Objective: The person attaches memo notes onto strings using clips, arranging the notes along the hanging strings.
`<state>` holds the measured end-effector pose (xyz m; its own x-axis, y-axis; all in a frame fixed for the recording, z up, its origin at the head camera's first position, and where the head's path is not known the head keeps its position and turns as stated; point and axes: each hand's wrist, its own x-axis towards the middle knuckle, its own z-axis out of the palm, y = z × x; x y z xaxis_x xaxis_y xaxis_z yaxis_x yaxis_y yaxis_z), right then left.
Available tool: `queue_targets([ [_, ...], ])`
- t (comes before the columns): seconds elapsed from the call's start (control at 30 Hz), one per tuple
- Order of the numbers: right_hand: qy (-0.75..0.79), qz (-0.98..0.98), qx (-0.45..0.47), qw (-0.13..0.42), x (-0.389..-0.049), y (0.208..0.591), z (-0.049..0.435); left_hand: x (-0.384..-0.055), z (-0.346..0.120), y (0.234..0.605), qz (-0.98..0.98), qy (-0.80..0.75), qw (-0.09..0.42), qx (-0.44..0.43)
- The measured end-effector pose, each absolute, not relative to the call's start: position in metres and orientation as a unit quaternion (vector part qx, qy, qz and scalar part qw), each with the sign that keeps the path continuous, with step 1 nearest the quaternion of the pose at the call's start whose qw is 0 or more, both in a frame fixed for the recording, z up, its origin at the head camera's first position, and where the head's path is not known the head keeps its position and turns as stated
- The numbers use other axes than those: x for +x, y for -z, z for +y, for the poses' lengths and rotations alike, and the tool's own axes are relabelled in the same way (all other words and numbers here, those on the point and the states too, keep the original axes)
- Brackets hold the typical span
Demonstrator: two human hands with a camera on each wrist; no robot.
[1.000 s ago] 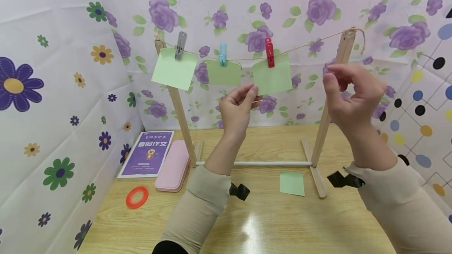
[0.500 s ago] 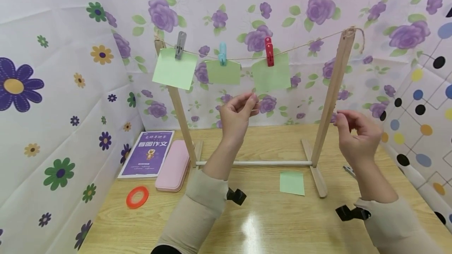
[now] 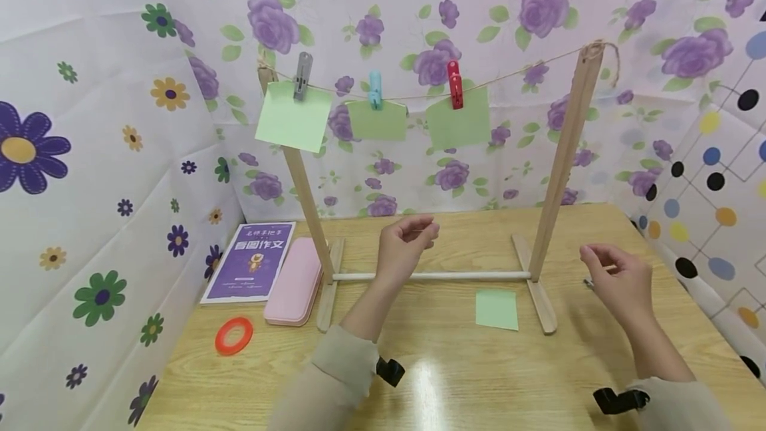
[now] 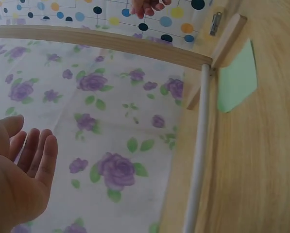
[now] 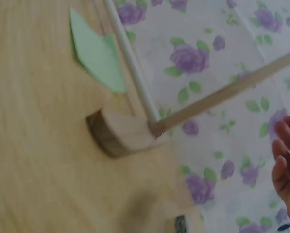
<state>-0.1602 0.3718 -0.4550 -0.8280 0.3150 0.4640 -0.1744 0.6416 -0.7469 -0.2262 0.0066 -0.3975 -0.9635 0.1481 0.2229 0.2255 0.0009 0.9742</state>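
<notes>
Three green paper squares hang from a twine line, under a grey clothespin (image 3: 302, 76), a light-blue clothespin (image 3: 375, 90) and a red clothespin (image 3: 455, 85). Lower down, near the white crossbar (image 3: 461, 276), my left hand (image 3: 402, 248) is raised with loosely bent fingers and nothing in it. My right hand (image 3: 625, 281) hovers right of the frame's right post, also holding nothing. Just beside it on the table lies another grey clothespin (image 4: 215, 23), mostly hidden by that hand in the head view. A loose green paper square (image 3: 497, 309) lies in front of the crossbar.
Wooden posts stand at the left (image 3: 308, 208) and right (image 3: 565, 158), on flat feet. On the left lie a purple book (image 3: 248, 261), a pink case (image 3: 293, 281) and an orange-red ring (image 3: 233, 336). Patterned cloth walls surround the table.
Both hands have come down from the line, the left away from the red-clipped paper and the right from near the right post's top. The hanging papers stay in place.
</notes>
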Motion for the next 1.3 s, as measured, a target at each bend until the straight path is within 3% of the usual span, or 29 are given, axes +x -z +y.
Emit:
queue_targets([
  [0.23,-0.38,-0.899,-0.111,0.185,-0.149,0.482,0.406,-0.223,0.01,0.436,-0.753,0.648,0.014,-0.111],
  [0.57,-0.363,-0.913,-0.154,0.103,-0.146,0.511,0.424,-0.213,0.025,0.499,-0.766,0.632,-0.071,-0.093],
  [0.73,-0.344,-0.922,-0.159,0.081,-0.146,0.526,0.43,-0.205,0.042,0.515,-0.763,0.63,-0.111,-0.096],
  [0.93,-0.343,-0.923,-0.159,0.074,-0.149,0.53,0.434,-0.206,0.064,0.528,-0.788,0.587,-0.109,-0.153],
  [1.3,-0.324,-0.934,-0.135,0.068,-0.148,0.536,0.445,-0.205,0.08,0.533,-0.846,0.505,-0.079,-0.15],
])
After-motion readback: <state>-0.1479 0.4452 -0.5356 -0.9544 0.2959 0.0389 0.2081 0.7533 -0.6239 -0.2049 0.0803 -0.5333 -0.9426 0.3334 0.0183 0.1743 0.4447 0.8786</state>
